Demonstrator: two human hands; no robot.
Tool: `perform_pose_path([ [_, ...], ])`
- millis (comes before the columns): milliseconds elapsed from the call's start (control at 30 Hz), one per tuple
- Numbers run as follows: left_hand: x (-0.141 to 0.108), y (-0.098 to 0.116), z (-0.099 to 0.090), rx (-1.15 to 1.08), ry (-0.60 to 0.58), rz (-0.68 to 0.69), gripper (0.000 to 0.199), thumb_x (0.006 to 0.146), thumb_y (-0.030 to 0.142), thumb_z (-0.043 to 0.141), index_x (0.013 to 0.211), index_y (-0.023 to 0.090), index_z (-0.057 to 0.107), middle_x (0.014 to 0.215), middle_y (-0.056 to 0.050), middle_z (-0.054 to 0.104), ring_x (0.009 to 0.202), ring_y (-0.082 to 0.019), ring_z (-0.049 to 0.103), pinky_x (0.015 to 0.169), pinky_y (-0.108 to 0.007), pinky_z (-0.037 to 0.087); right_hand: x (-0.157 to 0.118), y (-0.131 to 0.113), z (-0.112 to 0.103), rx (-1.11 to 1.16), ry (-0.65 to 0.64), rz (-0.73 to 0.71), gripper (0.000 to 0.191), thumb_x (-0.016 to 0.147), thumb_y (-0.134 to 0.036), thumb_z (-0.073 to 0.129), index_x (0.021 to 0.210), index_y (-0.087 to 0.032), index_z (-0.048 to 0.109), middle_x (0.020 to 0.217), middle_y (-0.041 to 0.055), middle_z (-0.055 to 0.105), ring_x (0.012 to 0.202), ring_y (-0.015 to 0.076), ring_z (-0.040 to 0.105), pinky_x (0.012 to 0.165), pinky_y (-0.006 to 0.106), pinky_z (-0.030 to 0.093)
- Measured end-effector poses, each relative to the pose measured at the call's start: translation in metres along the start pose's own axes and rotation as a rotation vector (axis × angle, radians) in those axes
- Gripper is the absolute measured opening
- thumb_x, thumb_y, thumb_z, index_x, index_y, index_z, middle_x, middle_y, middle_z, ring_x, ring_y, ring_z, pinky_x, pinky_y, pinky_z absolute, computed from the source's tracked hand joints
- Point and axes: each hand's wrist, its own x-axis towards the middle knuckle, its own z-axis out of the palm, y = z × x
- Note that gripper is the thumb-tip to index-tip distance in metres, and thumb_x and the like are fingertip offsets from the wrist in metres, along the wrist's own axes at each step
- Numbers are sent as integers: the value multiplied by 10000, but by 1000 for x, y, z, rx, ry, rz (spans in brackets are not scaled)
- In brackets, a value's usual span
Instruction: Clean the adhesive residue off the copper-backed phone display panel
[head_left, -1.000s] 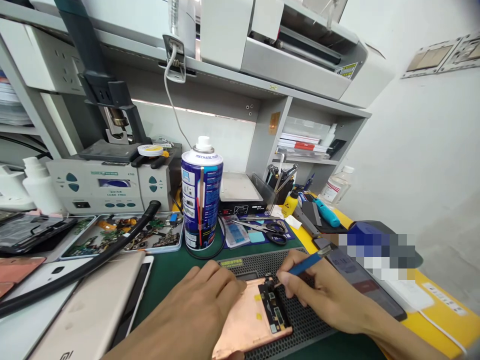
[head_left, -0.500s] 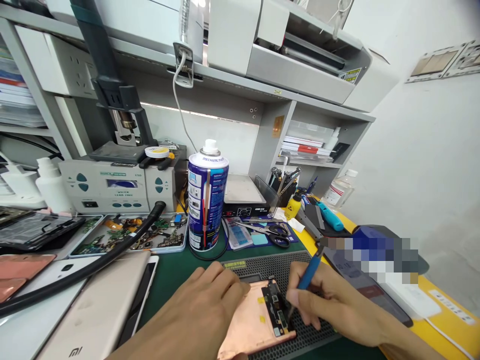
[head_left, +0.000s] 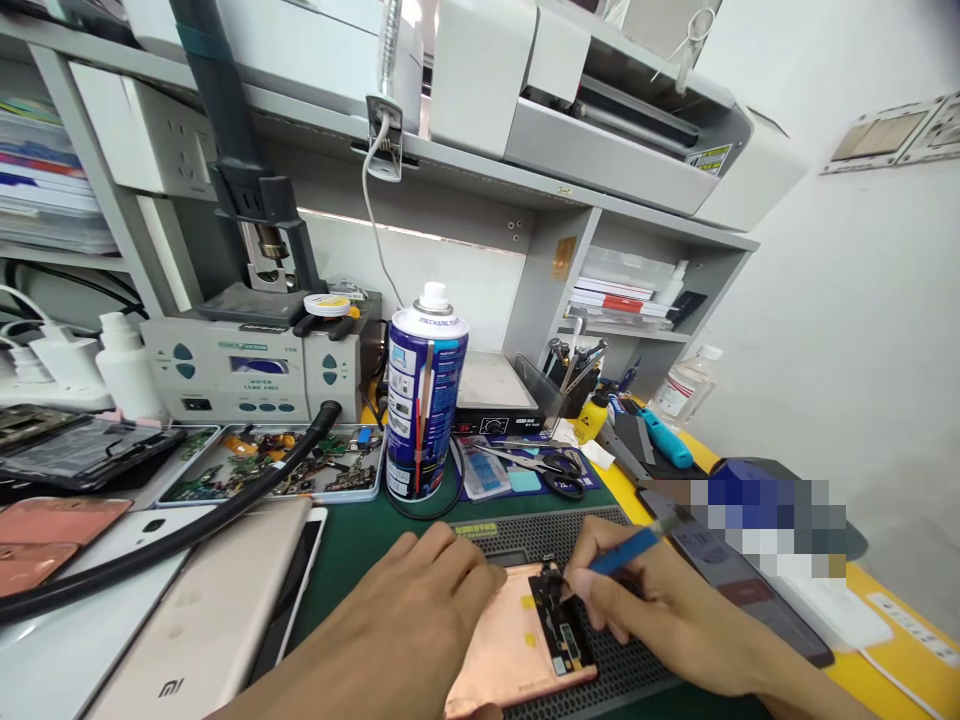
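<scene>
A copper-coloured phone panel point(head_left: 495, 650) lies on a dark perforated pad point(head_left: 634, 680), with a narrow black circuit board point(head_left: 556, 625) along its right end. My left hand point(head_left: 420, 610) grips the panel's left part, fingers curled over the upper edge and thumb by the lower edge. In a pen grip, my right hand point(head_left: 645, 600) holds a slim blue-handled tool point(head_left: 626, 552) tilted over the board's upper part. Its tip is mostly hidden by my fingers, so contact with the board cannot be made out.
Behind the pad stand a tall spray can point(head_left: 426, 400) and scissors point(head_left: 551, 468). Phones, including a gold one point(head_left: 202, 610), lie at left under a black hose point(head_left: 225, 530). A parts tray point(head_left: 371, 485) sits before the rework station point(head_left: 232, 375). Another phone point(head_left: 757, 590) lies at right.
The tool has moved from the lower end of the circuit board to its upper part, and its handle leans lower to the right. My left hand keeps its hold; the camera view has shifted slightly.
</scene>
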Motion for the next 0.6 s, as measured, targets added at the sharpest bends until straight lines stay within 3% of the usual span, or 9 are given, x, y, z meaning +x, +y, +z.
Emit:
perform_pose_path([
  [233, 0, 0, 0, -40, 19, 7, 437, 798, 334, 672, 1220, 225, 656, 1253, -96, 630, 1198, -342, 533, 1095, -540, 386, -1, 1, 1, -90, 37, -5, 309, 1037, -489, 462, 969, -211, 578, 817, 2, 597, 680, 143, 562, 618, 268, 446],
  [367, -2, 0, -1, -72, 35, 12, 422, 792, 306, 665, 1208, 238, 660, 1244, -84, 632, 1206, -334, 534, 1106, -529, 377, 0, 1, 0, 13, -19, 30, 348, 1023, -513, 480, 862, -210, 537, 701, -25, 544, 650, 145, 539, 617, 271, 456],
  [500, -4, 2, -3, -67, -9, 3, 414, 785, 278, 650, 1195, 226, 669, 1236, -92, 631, 1202, -350, 531, 1078, -545, 396, 0, 1, 1, -45, 38, 1, 325, 1029, -490, 481, 920, -202, 584, 782, 2, 594, 678, 147, 552, 622, 274, 438],
  [600, -4, 1, -3, -77, 4, 11, 432, 785, 281, 650, 1214, 229, 661, 1243, -90, 627, 1203, -346, 527, 1095, -549, 379, 1, 2, 2, -7, 1, 27, 335, 1024, -502, 486, 891, -205, 567, 735, -6, 592, 654, 147, 539, 610, 273, 435],
])
